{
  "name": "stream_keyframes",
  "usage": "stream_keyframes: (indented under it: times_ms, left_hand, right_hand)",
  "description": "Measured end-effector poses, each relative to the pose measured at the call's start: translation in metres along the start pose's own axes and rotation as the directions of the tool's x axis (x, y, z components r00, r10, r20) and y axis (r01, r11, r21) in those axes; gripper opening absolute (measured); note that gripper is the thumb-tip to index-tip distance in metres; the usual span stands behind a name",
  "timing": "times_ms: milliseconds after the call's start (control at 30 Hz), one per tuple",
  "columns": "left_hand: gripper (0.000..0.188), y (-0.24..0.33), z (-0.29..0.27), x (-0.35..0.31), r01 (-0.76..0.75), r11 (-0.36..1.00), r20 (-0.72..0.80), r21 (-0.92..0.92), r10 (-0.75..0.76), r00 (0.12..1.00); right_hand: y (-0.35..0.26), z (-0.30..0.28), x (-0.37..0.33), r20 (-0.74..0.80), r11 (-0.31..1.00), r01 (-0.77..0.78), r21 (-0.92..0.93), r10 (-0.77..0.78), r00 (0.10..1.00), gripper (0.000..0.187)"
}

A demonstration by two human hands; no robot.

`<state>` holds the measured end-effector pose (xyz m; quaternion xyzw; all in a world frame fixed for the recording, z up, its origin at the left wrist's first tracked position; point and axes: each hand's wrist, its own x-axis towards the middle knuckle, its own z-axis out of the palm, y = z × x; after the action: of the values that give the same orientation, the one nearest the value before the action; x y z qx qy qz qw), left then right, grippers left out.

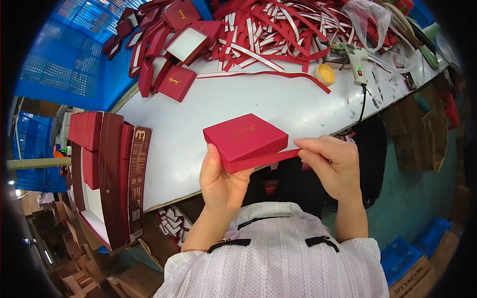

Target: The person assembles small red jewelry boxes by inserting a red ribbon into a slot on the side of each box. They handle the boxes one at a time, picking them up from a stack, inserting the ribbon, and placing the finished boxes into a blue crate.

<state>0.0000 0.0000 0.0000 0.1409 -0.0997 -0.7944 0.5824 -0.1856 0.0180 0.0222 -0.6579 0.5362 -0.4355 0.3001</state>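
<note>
A red square gift box [247,135] with gold lettering on its top is held over the table's near edge. My left hand [224,181] grips it from below, with the thumb on its left side. Along the box's front side runs a narrow red strip [271,160], and its free end reaches out to the right. My right hand [332,164] pinches that end between thumb and fingers. Part of the left hand's fingers is hidden under the box.
On the white table [174,129], red boxes [181,59] are heaped at the back left beside a pile of red and white strips [278,30]. A glue gun [356,64] and a round yellow tub [325,74] stand back right. At left are a carton of red pieces [112,174] and a blue crate [64,64].
</note>
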Motion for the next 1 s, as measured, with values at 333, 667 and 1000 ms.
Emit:
stream_keyframes:
  times_ms: [333, 667, 1000]
  left_hand:
    - [0.038, 0.005, 0.005, -0.006, 0.166, 0.925, 0.014, -0.343, -0.172, 0.985]
    - [0.029, -0.026, -0.004, 0.012, -0.187, 0.875, -0.028, 0.446, 0.223, 0.974]
    - [0.029, -0.001, 0.007, 0.005, 0.085, 0.961, -0.055, -0.262, -0.103, 0.993]
  right_hand:
    - [0.005, 0.010, 0.004, -0.041, 0.972, -0.035, 0.233, 0.046, 0.998, 0.016]
    - [-0.009, 0.023, -0.002, 0.061, 0.977, -0.124, 0.171, 0.115, 0.992, 0.018]
    - [0.001, 0.012, 0.008, -0.130, 0.997, -0.032, 0.077, 0.042, 0.991, 0.014]
